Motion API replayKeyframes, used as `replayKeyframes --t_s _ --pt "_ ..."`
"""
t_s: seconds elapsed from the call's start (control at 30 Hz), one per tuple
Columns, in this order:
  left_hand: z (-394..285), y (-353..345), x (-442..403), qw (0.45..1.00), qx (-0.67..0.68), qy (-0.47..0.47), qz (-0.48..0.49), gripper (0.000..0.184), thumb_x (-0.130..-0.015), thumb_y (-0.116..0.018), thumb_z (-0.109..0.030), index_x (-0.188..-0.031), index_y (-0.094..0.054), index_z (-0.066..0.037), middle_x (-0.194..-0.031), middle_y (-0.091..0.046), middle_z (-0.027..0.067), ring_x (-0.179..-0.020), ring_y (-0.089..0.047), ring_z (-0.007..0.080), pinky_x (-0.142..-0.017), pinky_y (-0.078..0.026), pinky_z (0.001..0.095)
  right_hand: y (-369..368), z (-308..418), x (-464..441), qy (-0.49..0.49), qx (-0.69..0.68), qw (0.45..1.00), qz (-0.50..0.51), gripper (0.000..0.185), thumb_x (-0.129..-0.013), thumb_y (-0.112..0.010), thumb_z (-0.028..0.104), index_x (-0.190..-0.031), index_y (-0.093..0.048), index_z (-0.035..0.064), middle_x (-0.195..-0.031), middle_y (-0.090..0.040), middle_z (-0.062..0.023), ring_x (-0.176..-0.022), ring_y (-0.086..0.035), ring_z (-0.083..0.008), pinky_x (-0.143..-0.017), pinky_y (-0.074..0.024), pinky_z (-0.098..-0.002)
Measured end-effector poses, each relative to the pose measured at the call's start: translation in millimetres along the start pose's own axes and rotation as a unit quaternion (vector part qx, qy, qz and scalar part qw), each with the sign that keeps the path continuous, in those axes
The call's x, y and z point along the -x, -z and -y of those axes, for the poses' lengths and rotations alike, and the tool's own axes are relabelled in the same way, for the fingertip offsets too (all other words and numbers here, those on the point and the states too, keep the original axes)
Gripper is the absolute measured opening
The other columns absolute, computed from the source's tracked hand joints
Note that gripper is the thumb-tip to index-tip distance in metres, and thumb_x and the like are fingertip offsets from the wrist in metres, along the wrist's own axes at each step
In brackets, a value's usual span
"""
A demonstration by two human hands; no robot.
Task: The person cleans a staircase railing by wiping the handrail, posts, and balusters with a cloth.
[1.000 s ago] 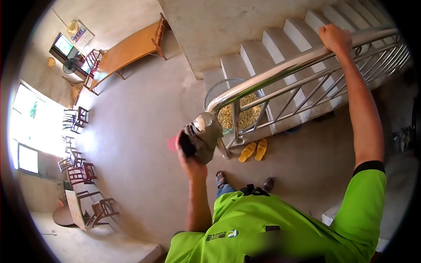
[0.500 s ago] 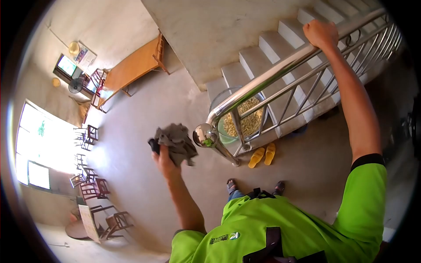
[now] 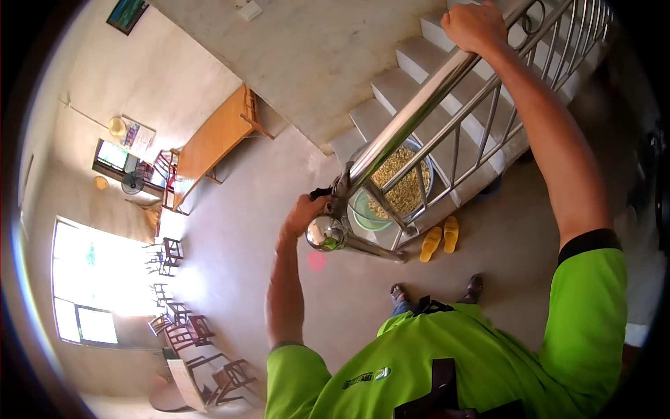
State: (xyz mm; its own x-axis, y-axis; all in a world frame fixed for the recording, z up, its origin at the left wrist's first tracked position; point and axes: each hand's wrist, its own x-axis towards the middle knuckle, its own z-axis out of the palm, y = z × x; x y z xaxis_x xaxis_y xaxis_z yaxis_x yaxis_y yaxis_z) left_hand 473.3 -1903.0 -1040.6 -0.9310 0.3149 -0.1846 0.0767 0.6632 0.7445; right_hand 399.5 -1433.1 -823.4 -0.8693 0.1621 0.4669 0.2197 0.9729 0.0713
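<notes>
1. The fingers of the left hand (image 3: 305, 214) are clamped on a grey cloth (image 3: 341, 187) with a black part at the hand, as the head view shows.
2. The cloth lies against the near, lower end of the metal handrail (image 3: 412, 115), just beside the shiny ball (image 3: 325, 232) on the post; how far it wraps underneath is hidden.
3. The fingers of the right hand (image 3: 474, 26) are closed over the top of the same handrail, farther up the stairs (image 3: 421, 64).
4. Behind the railing, on the lower part of the stairs, a basin (image 3: 431, 183) holds pale yellowish pieces (image 3: 401, 183), too small to identify; a green bowl (image 3: 370, 214) is just beside it.
5. Two yellow slippers (image 3: 431, 244) sit side by side on the floor (image 3: 279, 164), near the foot of the railing.
6. At the far left, a wooden bed (image 3: 213, 140) stands by the wall, with several chairs (image 3: 200, 329) nearer.
</notes>
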Motion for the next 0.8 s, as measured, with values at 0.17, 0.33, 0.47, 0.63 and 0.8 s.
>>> replayKeyframes --t_s 0.17,0.33,0.47,0.63,0.8 --pt "91 -108 63 0.92 0.236 -0.001 -0.312 0.03 -0.086 -0.066 -0.018 -0.107 -0.068 0.004 -0.092 -0.071 0.0079 -0.083 -0.064 0.0153 -0.066 -0.053 0.0352 -13 -2 3 -0.011 -0.016 0.998 -0.063 0.039 -0.085 -0.049 0.029 -0.08 -0.075 -0.0006 -0.084 -0.072 -0.0223 -0.082 -0.071 -0.0385 -0.075 -0.0523 -0.0505" --pt "143 -288 82 0.639 0.635 0.267 -0.343 0.034 -0.09 -0.058 -0.031 -0.107 -0.063 -0.002 -0.101 -0.063 0.0081 -0.091 -0.062 0.0227 -0.086 -0.054 0.0391 -14 3 8 -0.015 -0.039 0.998 -0.05 0.038 -0.084 -0.052 0.029 -0.084 -0.075 -0.0016 -0.085 -0.072 -0.0222 -0.084 -0.071 -0.0381 -0.079 -0.0515 -0.0494" --pt "107 -282 64 0.566 0.744 0.213 -0.284 0.041 -0.095 -0.045 -0.031 -0.121 -0.056 -0.001 -0.115 -0.063 0.0149 -0.104 -0.062 0.032 -0.094 -0.053 0.0466 -2 2 7 -0.013 -0.026 0.999 -0.042 0.037 -0.085 -0.053 0.028 -0.086 -0.075 -0.0012 -0.088 -0.073 -0.0222 -0.089 -0.07 -0.0381 -0.084 -0.0498 -0.0498" --pt "72 -256 77 0.438 0.872 0.089 -0.2 0.044 -0.091 -0.04 -0.018 -0.129 -0.053 0.001 -0.125 -0.061 0.0151 -0.118 -0.058 0.0344 -0.102 -0.048 0.0493 -15 -3 6 -0.013 -0.034 0.999 -0.032 0.037 -0.085 -0.053 0.028 -0.09 -0.075 -0.0016 -0.093 -0.073 -0.0216 -0.093 -0.07 -0.0382 -0.086 -0.0492 -0.0497" --pt "-3 -217 106 0.518 0.818 -0.003 -0.248 0.047 -0.093 -0.043 -0.019 -0.135 -0.049 0.0 -0.14 -0.053 0.0187 -0.128 -0.051 0.0351 -0.114 -0.034 0.053 -17 -1 4 -0.043 -0.051 0.997 -0.051 0.035 -0.084 -0.054 0.026 -0.088 -0.075 -0.0017 -0.092 -0.073 -0.0217 -0.092 -0.07 -0.038 -0.083 -0.0509 -0.0493"
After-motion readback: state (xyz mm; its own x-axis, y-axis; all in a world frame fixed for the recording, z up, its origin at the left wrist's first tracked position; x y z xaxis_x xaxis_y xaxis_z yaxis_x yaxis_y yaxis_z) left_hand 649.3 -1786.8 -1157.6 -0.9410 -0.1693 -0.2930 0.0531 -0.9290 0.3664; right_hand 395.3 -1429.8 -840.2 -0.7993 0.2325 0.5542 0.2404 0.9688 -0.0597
